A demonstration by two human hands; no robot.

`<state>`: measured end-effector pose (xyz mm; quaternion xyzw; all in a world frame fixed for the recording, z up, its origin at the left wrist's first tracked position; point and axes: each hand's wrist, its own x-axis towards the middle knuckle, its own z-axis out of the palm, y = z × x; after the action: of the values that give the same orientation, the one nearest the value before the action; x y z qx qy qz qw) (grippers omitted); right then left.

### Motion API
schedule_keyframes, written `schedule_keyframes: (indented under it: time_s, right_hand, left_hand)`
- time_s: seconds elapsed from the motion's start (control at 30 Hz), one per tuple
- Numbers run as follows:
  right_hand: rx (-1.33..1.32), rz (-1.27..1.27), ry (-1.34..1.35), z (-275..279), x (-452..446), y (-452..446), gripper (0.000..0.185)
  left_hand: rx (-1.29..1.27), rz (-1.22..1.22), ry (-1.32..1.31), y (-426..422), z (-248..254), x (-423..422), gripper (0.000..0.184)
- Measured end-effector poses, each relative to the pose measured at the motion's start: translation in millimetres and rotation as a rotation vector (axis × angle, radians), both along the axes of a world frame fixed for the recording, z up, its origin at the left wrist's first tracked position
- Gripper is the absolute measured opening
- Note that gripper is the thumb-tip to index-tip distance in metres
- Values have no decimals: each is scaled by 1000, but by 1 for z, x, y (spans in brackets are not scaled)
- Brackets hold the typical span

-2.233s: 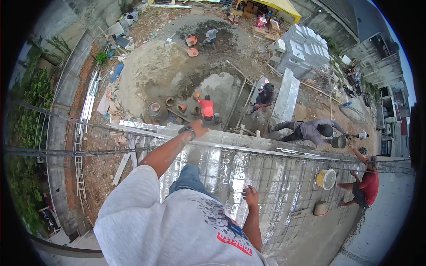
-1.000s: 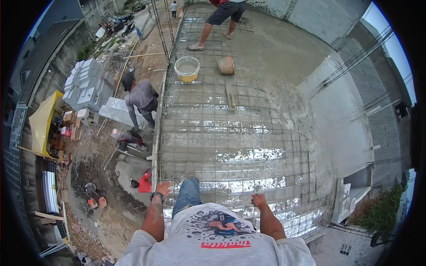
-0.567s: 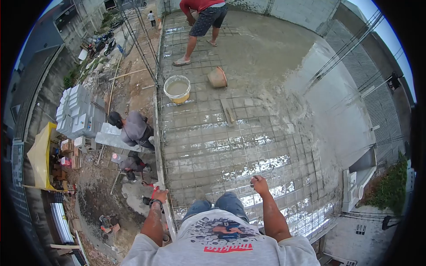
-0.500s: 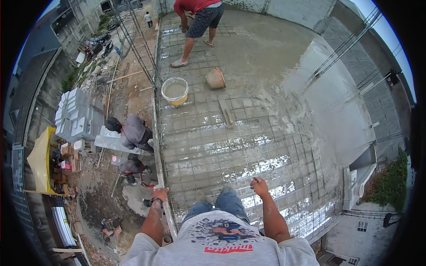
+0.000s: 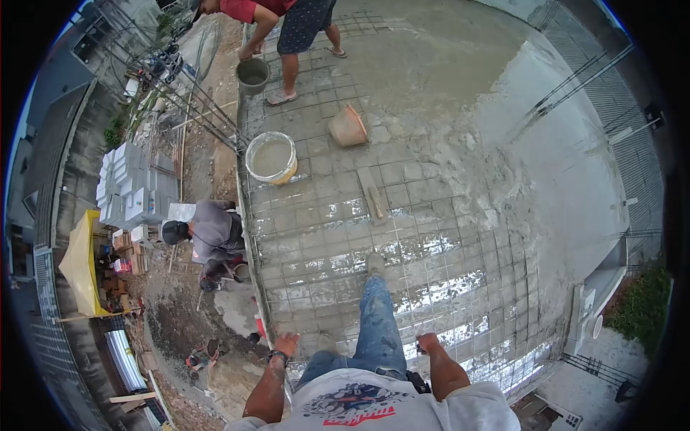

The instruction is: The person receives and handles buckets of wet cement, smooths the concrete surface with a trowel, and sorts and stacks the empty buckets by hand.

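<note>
My left hand [image 5: 286,343], with a band at its wrist, hovers by the slab's left edge. Its fingers look loosely apart and nothing shows in them. Low over the wet steel mesh [image 5: 338,269], my right hand [image 5: 427,343] is closed; a small dark thing shows at its fingers, too small to name. My leg in blue jeans [image 5: 379,316] reaches forward between the hands, its boot [image 5: 375,264] on the mesh. Ahead lies a wooden float [image 5: 372,194] with a handle. Beyond it stand a white and yellow bucket [image 5: 286,174] of grey liquid and a tipped pail [image 5: 348,128].
A co-worker in red [image 5: 305,21] bends at the slab's far left, holding a dark bucket [image 5: 253,76]. Below the left edge are people [image 5: 215,233] and stacked white blocks [image 5: 136,183]. Wet concrete [image 5: 445,65] covers the far side. Rebar rods [image 5: 582,82] stick up at right.
I have stepped forward, one leg now stretched ahead. My left hand has come away from the edge board. The co-worker in red has turned toward the left edge and now shows a bucket in hand.
</note>
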<state>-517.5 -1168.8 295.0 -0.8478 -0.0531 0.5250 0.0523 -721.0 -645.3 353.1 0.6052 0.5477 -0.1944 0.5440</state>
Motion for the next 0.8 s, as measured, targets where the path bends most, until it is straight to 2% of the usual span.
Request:
schedule_keyframes:
  time_s: [0.03, 0.1, 0.13, 0.17, 0.2, 0.23, 0.27, 0.33, 0.43, 0.5, 0.57, 0.63, 0.67, 0.77, 0.8]
  right_hand:
    - [69, 622, -124, -11, 41, 17, 23]
    - [43, -518, 130, -26, 124, 66, 21]
    - [160, -501, 9, -83, 150, 75, 23]
    - [271, -480, -125, -151, 175, 76, 24]
    - [276, -501, -193, -166, 218, 101, 28]
    - [308, -423, -297, -159, 266, 133, 30]
    - [255, -660, -127, -199, 300, 152, 32]
    - [186, -521, -264, -254, 362, 198, 40]
    - [92, -362, -205, -304, 443, 271, 63]
    - [80, -305, -264, -348, 476, 312, 77]
    - [152, -306, -522, -404, 485, 339, 76]
    - [169, -263, -598, -439, 488, 352, 71]
    - [176, -236, -637, -447, 485, 355, 68]
    - [111, -292, -362, -428, 477, 357, 58]
    - [145, -308, -424, -418, 462, 357, 52]
  left_hand:
    - [-94, -6, 113, 0, -25, -5, 39]
    - [-310, 54, 209, -15, -25, 23, 34]
    - [-362, -215, 200, -15, -59, 15, 30]
    - [-408, 10, 223, -28, -60, 43, 30]
    - [-435, 242, 241, -41, -63, 67, 32]
    - [-358, 253, 206, -60, -58, 110, 35]
    - [-283, 270, 168, -78, -56, 146, 39]
    - [-425, 386, 36, -95, -59, 212, 40]
    - [-439, 461, -46, -121, -72, 284, 46]
    - [-463, 512, -23, -137, -97, 287, 47]
    - [-479, 562, 40, -151, -121, 272, 46]
    - [-491, 610, 129, -167, -142, 236, 44]
    - [-479, 627, 158, -174, -148, 216, 40]
    - [-428, 708, 359, -186, -149, 176, 36]
    - [-413, 735, 360, -191, -146, 162, 34]
